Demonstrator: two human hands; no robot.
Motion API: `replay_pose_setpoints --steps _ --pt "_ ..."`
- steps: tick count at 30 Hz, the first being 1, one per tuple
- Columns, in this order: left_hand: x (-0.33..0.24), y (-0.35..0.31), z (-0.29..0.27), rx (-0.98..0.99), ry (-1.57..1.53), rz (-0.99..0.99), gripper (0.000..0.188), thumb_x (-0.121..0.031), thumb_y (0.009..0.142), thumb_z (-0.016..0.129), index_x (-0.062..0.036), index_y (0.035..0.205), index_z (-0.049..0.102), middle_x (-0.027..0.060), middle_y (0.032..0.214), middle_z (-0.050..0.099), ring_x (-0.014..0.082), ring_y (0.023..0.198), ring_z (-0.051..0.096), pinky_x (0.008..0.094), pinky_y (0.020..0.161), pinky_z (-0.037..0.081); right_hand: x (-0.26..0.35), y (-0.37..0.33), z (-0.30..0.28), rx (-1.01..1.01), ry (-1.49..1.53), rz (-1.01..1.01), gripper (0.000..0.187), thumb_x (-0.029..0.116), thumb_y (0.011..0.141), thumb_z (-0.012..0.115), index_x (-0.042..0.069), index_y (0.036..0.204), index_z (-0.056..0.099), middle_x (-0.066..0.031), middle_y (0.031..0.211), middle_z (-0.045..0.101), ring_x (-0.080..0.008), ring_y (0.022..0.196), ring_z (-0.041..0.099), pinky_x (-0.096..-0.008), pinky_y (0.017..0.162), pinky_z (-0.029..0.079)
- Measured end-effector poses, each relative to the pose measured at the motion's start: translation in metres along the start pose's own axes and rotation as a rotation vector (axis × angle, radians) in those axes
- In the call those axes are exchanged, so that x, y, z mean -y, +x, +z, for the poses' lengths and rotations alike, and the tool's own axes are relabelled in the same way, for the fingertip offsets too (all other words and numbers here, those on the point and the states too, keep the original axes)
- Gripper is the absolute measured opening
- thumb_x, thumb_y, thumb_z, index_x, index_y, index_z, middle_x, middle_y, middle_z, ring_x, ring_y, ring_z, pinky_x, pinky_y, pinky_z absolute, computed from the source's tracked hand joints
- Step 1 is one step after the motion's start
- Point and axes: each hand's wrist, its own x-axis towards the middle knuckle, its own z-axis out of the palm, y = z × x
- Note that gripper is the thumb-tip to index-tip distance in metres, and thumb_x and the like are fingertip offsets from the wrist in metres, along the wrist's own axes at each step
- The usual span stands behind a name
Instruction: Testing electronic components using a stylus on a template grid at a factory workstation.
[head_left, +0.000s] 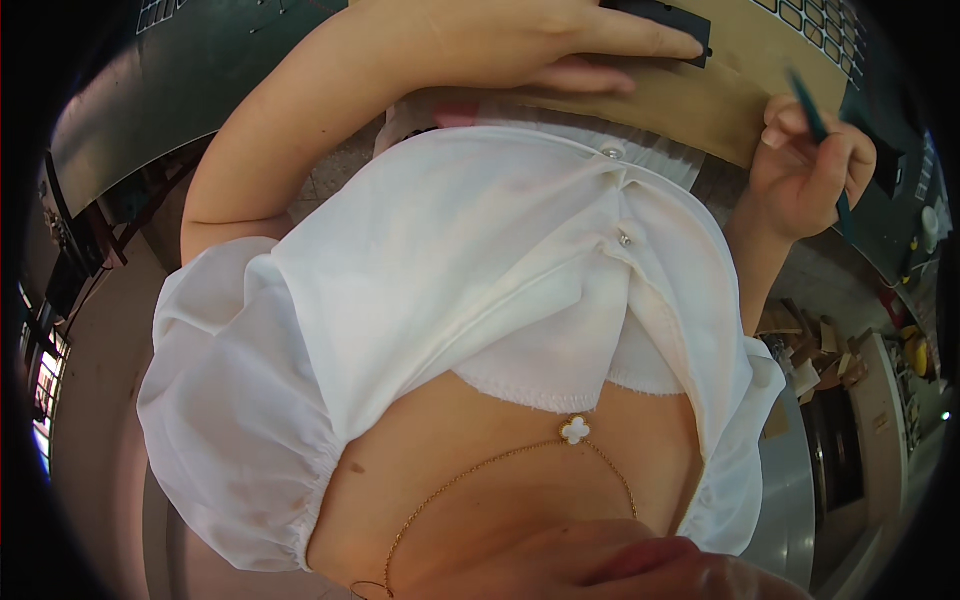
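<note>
At the top of the head view, my left hand (530, 40) reaches across with its fingers stretched out. Its index fingertip rests at the edge of a flat black piece (670, 18), which the picture's upper edge partly cuts off. The black piece lies on a brown board (730, 110). To the right, my right hand (815, 180) is raised and closed around a slim dark-green stick-like tool (810, 108). The tool points up and to the left, apart from the black piece. Its exact kind cannot be made out.
A lattice with dark and white cells (815, 30) lies at the upper right. Dark-green work surface (120, 120) extends on the left, and more appears at the right. Cardboard boxes (825, 340) are stacked lower right. My white blouse (460, 220) fills the middle.
</note>
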Motion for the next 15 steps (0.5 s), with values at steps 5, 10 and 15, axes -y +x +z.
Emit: replay_pose_setpoints --steps 5,10,15 --pt "0.005 -0.005 0.004 -0.076 0.014 0.005 0.035 -0.026 0.067 0.063 -0.0076 0.095 0.054 0.0083 0.098 0.050 0.0219 0.084 0.047 0.0355 0.084 0.037 -0.002 0.004 0.031 -0.214 -0.180 -0.013 0.017 0.014 0.090 0.039 0.002 0.090 0.051 -0.0188 0.077 0.061 -0.0222 0.057 0.056 -0.0316 0.061 0.047" --pt "0.010 -0.005 0.004 -0.138 0.018 0.022 0.034 -0.025 0.064 0.064 -0.0065 0.091 0.053 0.0084 0.096 0.050 0.0224 0.084 0.047 0.0340 0.081 0.038 -0.001 0.009 0.050 -0.100 -0.441 0.034 0.014 0.004 0.084 0.048 -0.001 0.097 0.048 -0.0196 0.082 0.061 -0.0263 0.069 0.060 -0.0323 0.071 0.049" --pt "0.020 -0.002 0.004 -0.199 0.030 0.033 0.033 -0.023 0.062 0.065 -0.0053 0.086 0.052 0.0086 0.094 0.051 0.0228 0.084 0.047 0.0324 0.079 0.038 -0.010 0.013 0.050 0.114 -0.793 -0.153 0.027 -0.007 0.073 0.059 0.000 0.096 0.047 -0.0210 0.095 0.059 -0.0265 0.081 0.060 -0.0300 0.078 0.048"
